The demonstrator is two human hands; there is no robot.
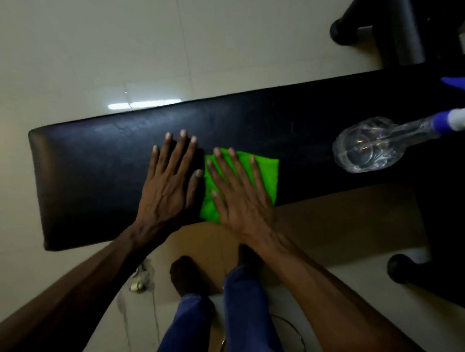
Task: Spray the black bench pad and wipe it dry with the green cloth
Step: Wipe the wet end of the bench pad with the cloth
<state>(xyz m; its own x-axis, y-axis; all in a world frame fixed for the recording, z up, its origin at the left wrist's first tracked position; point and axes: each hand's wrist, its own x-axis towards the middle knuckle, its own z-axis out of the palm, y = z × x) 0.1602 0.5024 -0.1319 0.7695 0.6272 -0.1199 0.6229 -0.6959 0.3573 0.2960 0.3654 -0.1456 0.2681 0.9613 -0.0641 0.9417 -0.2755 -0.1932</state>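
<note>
Pressing flat w/ splayed, ungripping fingers [228, 154], right hand [238, 192] pins green cloth [264, 175] mid black bench pad [95, 167], left hand [168, 182] open beside; spray bottle [369, 148] lying beyond fingertips — spraying prob. done, wiping underway, far end left.

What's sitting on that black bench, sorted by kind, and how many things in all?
Cloths: 1, the green cloth, flat under the right hand.
Spray bottles: 1, the clear spray bottle, lying on its side.
Hands: 2, the right on the cloth, the left hand on the bare bench pad.
Total: 4.
</note>
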